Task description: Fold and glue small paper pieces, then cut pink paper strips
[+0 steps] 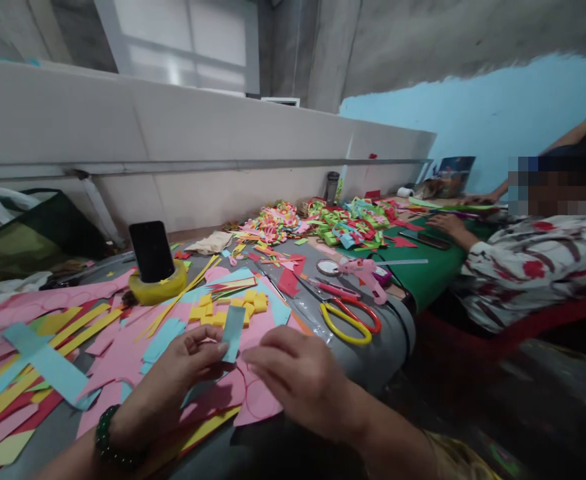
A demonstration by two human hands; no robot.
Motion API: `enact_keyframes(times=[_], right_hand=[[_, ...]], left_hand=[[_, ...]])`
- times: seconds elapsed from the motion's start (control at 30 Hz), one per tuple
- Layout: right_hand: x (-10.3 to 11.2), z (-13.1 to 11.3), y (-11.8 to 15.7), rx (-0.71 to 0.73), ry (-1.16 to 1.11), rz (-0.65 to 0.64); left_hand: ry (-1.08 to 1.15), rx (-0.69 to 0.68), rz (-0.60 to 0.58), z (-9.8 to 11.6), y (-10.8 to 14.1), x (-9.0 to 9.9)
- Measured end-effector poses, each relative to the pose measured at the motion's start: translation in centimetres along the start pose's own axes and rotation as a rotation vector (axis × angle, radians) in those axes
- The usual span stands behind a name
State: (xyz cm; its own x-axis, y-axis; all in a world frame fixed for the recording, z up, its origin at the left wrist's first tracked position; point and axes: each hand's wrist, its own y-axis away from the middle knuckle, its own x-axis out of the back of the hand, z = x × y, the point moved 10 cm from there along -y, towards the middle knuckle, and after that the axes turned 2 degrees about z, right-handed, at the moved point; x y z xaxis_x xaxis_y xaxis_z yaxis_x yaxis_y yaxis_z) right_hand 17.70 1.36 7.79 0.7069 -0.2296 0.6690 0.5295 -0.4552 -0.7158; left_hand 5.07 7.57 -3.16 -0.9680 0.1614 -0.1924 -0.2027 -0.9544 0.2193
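A small blue paper strip (233, 333) stands upright, pinched between the thumb and fingers of my left hand (193, 363), which has a green bead bracelet at its wrist. Just right of the strip is my right hand (300, 373), its fingers bent together; whether anything is between their tips is hidden. Folded yellow paper pieces (205, 309) lie behind the strip. Beneath both hands spread pink paper sheets (260, 400) with drawn curved lines. A stack of light blue strips (165, 337) rests behind my left hand.
Scissors with yellow (345, 327) and red handles, and a pink glue gun (365, 270), lie at the right. A phone (151, 250) leans in a yellow tape roll (160, 287). Colourful paper chains (277, 220) are piled behind. A person in a flowered sleeve (503, 267) sits right.
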Motion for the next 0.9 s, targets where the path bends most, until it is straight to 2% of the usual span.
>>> enact_keyframes(times=[0.07, 0.13, 0.3, 0.47, 0.6, 0.8, 0.9], right_hand=[[-2.2, -1.2, -0.7, 0.107, 0.066, -0.050], [-3.0, -1.3, -1.3, 0.146, 0.097, -0.027], [-2.2, -0.2, -2.1, 0.151, 0.032, 0.047], [-2.5, 0.3, -2.0, 0.188, 0.129, -0.022], [-2.8, 0.3, -1.9, 0.203, 0.114, -0.055], [-2.9, -0.4, -1.2, 0.237, -0.043, -0.018], [-2.9, 0.3, -1.1, 0.142, -0.138, 0.035]], left_hand=[[0.119, 0.008, -0.050, 0.1, 0.4, -0.6], [0.199, -0.006, -0.085, 0.5, 0.6, -1.1], [0.292, -0.017, -0.122, 0.8, 0.4, -1.5], [0.325, -0.031, -0.115, 0.8, 0.3, -1.4], [0.322, -0.042, -0.125, 1.0, 0.4, -1.5], [0.348, -0.020, -0.116, 0.9, 0.3, -1.6], [0.270, -0.069, -0.107, 1.2, 0.2, -1.3]])
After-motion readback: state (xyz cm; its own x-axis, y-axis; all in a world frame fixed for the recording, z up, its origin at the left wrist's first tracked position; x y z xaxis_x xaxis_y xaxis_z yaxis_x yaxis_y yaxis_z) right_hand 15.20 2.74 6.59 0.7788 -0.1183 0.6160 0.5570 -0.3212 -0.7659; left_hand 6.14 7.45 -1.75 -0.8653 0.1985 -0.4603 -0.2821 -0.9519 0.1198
